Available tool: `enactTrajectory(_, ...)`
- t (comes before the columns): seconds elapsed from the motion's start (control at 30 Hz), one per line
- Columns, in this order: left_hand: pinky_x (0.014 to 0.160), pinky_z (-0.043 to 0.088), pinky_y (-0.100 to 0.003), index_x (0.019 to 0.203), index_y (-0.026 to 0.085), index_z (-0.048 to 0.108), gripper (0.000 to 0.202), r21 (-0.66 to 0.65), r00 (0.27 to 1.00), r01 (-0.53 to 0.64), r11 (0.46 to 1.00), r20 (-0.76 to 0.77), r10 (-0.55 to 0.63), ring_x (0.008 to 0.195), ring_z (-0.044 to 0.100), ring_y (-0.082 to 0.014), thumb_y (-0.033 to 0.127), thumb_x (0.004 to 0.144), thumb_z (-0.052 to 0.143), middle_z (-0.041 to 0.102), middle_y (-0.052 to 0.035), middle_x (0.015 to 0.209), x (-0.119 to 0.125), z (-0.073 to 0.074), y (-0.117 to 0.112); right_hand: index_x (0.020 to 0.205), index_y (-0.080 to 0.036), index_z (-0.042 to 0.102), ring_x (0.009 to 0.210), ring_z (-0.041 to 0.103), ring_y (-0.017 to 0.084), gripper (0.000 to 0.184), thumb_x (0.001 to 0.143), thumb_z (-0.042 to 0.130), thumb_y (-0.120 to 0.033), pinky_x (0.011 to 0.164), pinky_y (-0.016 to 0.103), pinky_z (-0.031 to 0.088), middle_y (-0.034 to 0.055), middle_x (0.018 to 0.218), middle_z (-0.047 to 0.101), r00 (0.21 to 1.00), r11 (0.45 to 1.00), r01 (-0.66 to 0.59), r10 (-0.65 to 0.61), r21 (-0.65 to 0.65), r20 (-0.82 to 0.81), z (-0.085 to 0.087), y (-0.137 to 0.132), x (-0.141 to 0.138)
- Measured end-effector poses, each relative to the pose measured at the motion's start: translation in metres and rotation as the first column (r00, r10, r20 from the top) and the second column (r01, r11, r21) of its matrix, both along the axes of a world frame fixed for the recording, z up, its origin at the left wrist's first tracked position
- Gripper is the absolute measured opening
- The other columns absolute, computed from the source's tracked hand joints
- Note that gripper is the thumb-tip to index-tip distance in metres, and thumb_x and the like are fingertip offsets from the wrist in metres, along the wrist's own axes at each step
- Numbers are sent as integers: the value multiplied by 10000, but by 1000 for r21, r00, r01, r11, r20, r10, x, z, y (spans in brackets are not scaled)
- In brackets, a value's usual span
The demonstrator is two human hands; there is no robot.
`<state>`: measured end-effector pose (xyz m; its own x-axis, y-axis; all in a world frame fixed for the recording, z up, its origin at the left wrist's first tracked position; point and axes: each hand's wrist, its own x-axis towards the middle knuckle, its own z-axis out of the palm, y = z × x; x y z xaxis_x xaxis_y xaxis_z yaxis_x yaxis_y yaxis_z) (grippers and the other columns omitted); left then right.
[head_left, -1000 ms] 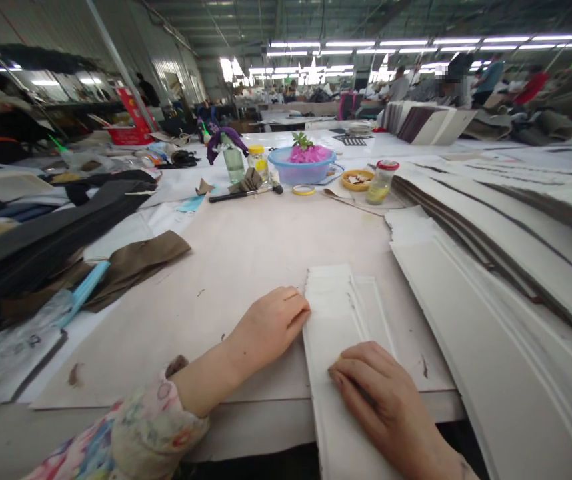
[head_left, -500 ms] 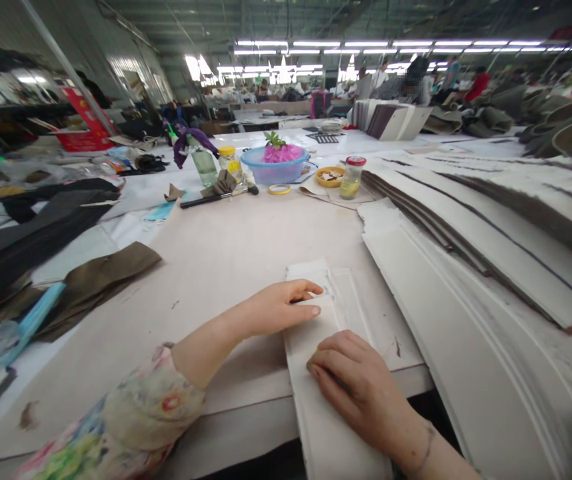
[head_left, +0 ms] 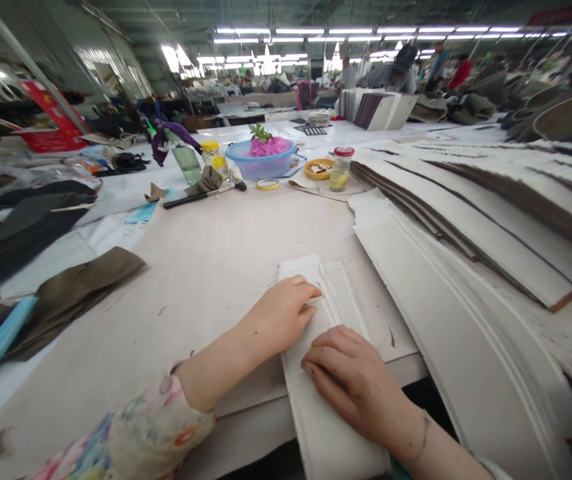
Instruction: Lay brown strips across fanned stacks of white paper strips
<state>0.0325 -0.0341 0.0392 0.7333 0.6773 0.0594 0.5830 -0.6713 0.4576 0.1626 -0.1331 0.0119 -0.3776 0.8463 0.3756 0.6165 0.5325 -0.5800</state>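
Head view: a long, flat, off-white panel (head_left: 319, 423) is running lengthwise forward beneath the half-open left hand (head_left: 283, 313), which is resting unladen nearer its far end, and the curled right hand (head_left: 349, 383), closer in, whose hold is remaining unclear.

On my feed I count two hands (head_left: 291, 310) (head_left: 353, 380), two jars (head_left: 215, 160) (head_left: 340, 173), one bottle (head_left: 187, 165), one basin (head_left: 261, 165), one dish (head_left: 319, 176), one yellow ring (head_left: 267, 187) and one brush (head_left: 193, 198).

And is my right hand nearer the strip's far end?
No, your left hand is nearer the far end of the white strip.
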Motion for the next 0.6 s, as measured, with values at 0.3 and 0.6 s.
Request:
enactTrajectory(0.3,859,407,-314,1037,159,540,254,159,995,81,984,-76,-69,919,483,-173,106,842,386,561,-37,976,-2,-6,-9,804,-176,546,779,477,149,103,840,452,-153,716,300,391,19,789,572,1000,1000,-4,4,8,-11,-1,1,1)
enactTrajectory(0.6,827,404,-344,1025,137,514,238,183,965,119,976,-251,-70,902,457,-205,102,816,405,533,-64,974,3,1,-20,801,-181,542,781,486,158,119,842,436,-143,714,307,400,24,797,570,1000,1000,-11,11,-26,-22,0,1,0)
